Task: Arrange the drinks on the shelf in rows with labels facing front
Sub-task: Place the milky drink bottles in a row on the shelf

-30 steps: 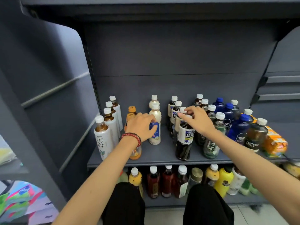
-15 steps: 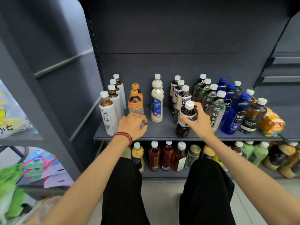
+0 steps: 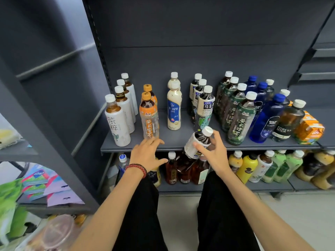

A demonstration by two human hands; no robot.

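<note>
Drinks stand in front-to-back rows on the grey shelf (image 3: 174, 144): white tea bottles (image 3: 117, 122) at left, then orange-capped bottles (image 3: 149, 118), cream milk-tea bottles (image 3: 174, 109), dark oolong bottles (image 3: 205, 104), green-label tea bottles (image 3: 240, 120) and blue bottles (image 3: 266, 120). My right hand (image 3: 213, 153) grips a dark oolong bottle (image 3: 198, 142) with a white cap, tilted and lifted off the shelf's front edge. My left hand (image 3: 146, 153) hovers open just below the front orange-capped bottle, holding nothing.
A dark Forest Soda bottle (image 3: 288, 122) and orange juice cartons (image 3: 309, 128) stand at the shelf's right end. More bottles (image 3: 253, 167) fill the lower shelf. Packets (image 3: 41, 185) lie on a side rack at left. My knees (image 3: 181, 214) are in front.
My right hand has pulled the oolong bottle off the shelf's front edge and tilted it. My left hand has drawn back from the orange-capped bottle toward the shelf edge.
</note>
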